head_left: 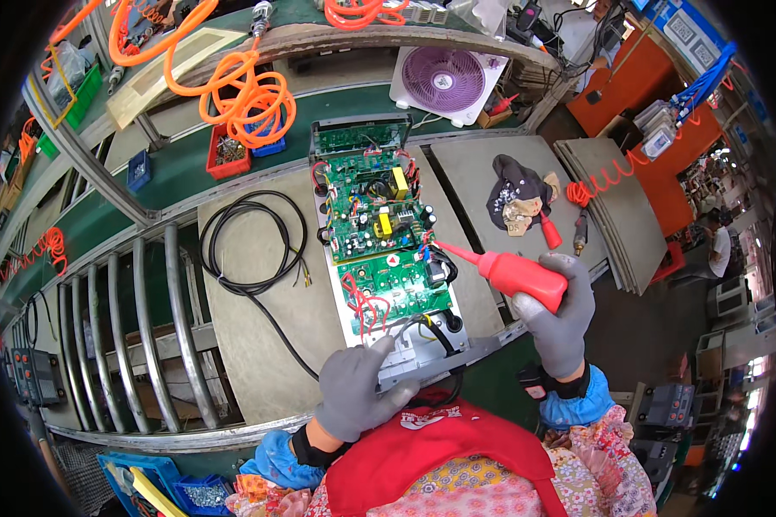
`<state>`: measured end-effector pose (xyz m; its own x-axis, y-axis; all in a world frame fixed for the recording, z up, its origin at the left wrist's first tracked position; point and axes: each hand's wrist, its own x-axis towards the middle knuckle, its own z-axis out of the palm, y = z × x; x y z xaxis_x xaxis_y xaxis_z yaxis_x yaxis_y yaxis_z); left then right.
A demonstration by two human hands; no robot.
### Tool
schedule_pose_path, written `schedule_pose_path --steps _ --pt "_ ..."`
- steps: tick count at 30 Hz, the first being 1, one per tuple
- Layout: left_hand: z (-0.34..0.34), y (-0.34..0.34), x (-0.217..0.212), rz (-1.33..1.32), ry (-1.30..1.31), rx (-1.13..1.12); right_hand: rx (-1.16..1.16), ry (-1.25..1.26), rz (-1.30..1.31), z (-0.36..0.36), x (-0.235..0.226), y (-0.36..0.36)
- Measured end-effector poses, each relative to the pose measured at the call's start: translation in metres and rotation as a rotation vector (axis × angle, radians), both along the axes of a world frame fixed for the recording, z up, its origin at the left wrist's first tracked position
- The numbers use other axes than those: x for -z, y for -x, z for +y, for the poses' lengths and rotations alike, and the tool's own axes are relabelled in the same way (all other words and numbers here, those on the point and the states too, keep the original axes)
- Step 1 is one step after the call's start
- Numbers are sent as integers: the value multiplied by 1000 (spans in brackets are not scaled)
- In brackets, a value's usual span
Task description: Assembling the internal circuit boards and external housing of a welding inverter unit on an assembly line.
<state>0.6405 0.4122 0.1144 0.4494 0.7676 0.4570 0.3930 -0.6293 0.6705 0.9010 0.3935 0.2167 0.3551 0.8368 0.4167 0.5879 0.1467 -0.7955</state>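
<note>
My gloved right hand (563, 320) is wrapped round a red squeeze bottle (526, 277). Its thin nozzle points left and down toward the parts on an open electronic unit, with the tip near a black component (441, 269). Whether the tip touches anything is hard to see. Several green circuit boards (353, 226) fill the unit, with yellow transformers and loose red wires (366, 303) on top. At the near end, my gloved left hand (359, 386) grips the left end of the grey metal panel (444, 362), fingers above and thumb below.
A coiled black cable (209, 250) lies on the board to the left, running toward the unit. At right are a dark cloth (519, 185), another red bottle (550, 233) and a screwdriver-like tool (581, 231). Metal rollers (149, 332) line the left; a purple fan (444, 79) stands behind.
</note>
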Motion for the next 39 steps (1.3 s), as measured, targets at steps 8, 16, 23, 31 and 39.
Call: schedule_pose_path --steps 8,16,23,31,39 --pt "1 -1 3 -8 -9 1 -108 26 -165 14 4 -8" --pt "3 3 0 5 19 12 -291 -62 -602 37 -3 7" --pt "8 4 6 -65 -4 65 -302 -62 -567 54 5 21" --pt "11 5 6 -74 -4 73 -392 -41 -527 65 14 23" --pt "13 6 7 -69 -6 71 -321 -57 -502 97 -16 2"
